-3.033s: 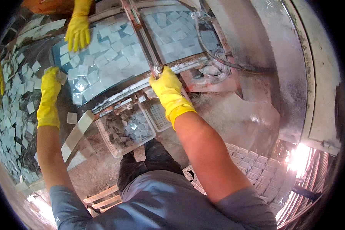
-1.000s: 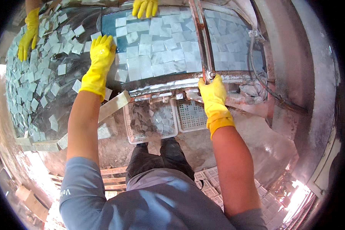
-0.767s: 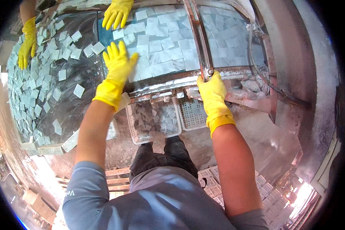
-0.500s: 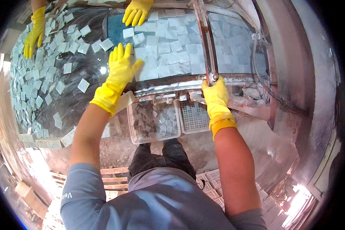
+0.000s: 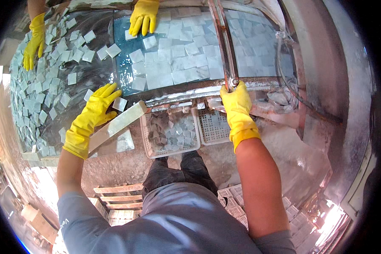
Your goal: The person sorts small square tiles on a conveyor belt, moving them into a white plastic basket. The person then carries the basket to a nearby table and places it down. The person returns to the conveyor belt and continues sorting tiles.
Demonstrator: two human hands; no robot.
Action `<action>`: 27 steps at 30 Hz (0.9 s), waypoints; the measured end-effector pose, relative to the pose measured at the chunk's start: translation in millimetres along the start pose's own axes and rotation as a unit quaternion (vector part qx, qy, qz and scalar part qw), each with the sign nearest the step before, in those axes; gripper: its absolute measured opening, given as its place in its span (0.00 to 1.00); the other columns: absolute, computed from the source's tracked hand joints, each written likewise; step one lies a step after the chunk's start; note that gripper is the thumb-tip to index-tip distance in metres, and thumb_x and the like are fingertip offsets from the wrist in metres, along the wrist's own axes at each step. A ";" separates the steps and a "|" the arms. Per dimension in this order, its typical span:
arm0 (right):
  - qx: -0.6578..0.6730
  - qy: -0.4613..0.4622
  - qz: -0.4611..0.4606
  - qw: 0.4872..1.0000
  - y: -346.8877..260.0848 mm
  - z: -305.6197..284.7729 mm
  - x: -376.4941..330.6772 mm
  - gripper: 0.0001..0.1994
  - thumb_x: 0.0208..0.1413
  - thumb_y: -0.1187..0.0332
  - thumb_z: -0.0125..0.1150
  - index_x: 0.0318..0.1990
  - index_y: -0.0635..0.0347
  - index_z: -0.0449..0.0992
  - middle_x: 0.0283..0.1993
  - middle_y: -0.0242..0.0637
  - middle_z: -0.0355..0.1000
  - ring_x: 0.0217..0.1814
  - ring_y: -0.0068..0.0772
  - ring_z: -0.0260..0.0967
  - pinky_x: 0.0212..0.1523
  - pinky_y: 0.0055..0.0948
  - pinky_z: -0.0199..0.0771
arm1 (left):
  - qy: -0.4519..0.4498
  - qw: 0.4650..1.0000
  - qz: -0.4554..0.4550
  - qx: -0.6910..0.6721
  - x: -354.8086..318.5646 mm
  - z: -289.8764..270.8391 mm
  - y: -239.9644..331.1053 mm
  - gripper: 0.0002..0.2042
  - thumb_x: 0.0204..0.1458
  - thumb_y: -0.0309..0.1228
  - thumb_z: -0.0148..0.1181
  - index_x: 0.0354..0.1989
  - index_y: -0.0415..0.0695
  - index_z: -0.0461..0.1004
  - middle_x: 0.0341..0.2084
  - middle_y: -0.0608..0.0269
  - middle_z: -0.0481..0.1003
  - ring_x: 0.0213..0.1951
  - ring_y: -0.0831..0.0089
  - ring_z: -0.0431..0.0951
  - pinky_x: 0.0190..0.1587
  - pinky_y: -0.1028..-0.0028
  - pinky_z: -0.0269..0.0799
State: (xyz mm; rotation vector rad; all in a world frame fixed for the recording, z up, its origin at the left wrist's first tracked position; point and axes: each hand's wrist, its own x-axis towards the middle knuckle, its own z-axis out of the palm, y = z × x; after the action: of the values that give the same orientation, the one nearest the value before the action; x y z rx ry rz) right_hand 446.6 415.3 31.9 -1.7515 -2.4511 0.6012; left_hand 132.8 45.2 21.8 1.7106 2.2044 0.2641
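Note:
My left hand point(image 5: 96, 112), in a yellow rubber glove, lies with fingers stretched out over the wet dark table point(image 5: 98, 76). A loose square tile point(image 5: 120, 104) sits just right of its fingers, and another pale tile point(image 5: 88, 95) peeks out beyond them. My right hand point(image 5: 238, 103), gloved the same way, is closed around the near end of a rusty metal bar point(image 5: 225, 40). That bar crosses above a blue belt point(image 5: 123, 67) covered with pale grey-white square tiles point(image 5: 178, 51).
Another person's yellow-gloved hands reach in at the far side, one over the heaped tiles point(image 5: 34, 44), one above the belt point(image 5: 144, 19). A pale strip point(image 5: 116, 127) slants beside my left wrist. Below hang a basket of tile pieces point(image 5: 144, 137) and a perforated basket point(image 5: 216, 127).
My left hand has moved left and toward me, off the belt's left end. More tiles now show near that end. The other person's hand over the belt has shifted slightly; my right hand stays on the bar.

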 end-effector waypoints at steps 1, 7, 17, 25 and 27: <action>0.004 -0.008 0.003 1.000 -2.2 -1.5 -0.3 0.25 0.54 0.54 0.73 0.54 0.61 0.81 0.47 0.52 0.84 0.53 0.55 0.83 0.53 0.47 0.82 | -0.010 1.000 -0.005 0.014 1.7 -3.0 0.6 0.37 0.42 0.30 0.79 0.66 0.48 0.76 0.70 0.49 0.70 0.70 0.41 0.69 0.72 0.50 0.66; -0.003 -0.016 0.012 1.000 -13.6 -13.3 -3.3 0.24 0.53 0.54 0.73 0.53 0.61 0.81 0.46 0.53 0.84 0.52 0.56 0.83 0.52 0.49 0.82 | 0.151 0.983 -0.103 0.006 10.3 38.4 -5.5 0.34 0.44 0.31 0.79 0.64 0.51 0.78 0.70 0.44 0.69 0.70 0.38 0.68 0.72 0.51 0.65; -0.022 -0.009 0.015 1.000 -0.8 -1.3 1.5 0.29 0.52 0.51 0.73 0.56 0.60 0.79 0.49 0.52 0.84 0.53 0.58 0.82 0.54 0.49 0.81 | 0.126 0.989 -0.045 -0.057 73.5 58.9 7.1 0.17 0.48 0.32 0.74 0.48 0.53 0.85 0.67 0.44 0.74 0.67 0.40 0.72 0.72 0.50 0.65; -0.005 -0.009 0.015 1.000 3.9 2.3 1.1 0.27 0.54 0.51 0.72 0.57 0.56 0.77 0.52 0.52 0.82 0.54 0.59 0.81 0.54 0.54 0.80 | 0.192 0.981 -0.025 0.012 121.0 25.0 49.1 0.29 0.49 0.36 0.75 0.62 0.49 0.78 0.62 0.42 0.76 0.63 0.40 0.75 0.69 0.49 0.68; 0.002 -0.016 0.022 1.000 -1.9 0.2 1.3 0.27 0.54 0.50 0.72 0.58 0.54 0.77 0.51 0.51 0.82 0.53 0.60 0.81 0.53 0.54 0.80 | 0.236 0.969 0.004 0.080 139.4 48.9 43.4 0.40 0.50 0.44 0.74 0.71 0.41 0.69 0.68 0.34 0.68 0.68 0.35 0.67 0.73 0.44 0.59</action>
State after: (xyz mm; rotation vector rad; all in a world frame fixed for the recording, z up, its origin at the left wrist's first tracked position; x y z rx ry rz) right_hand 444.3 415.9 32.2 -1.8135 -2.4356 0.6432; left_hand 159.6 188.0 -29.3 1.8963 2.6131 0.5607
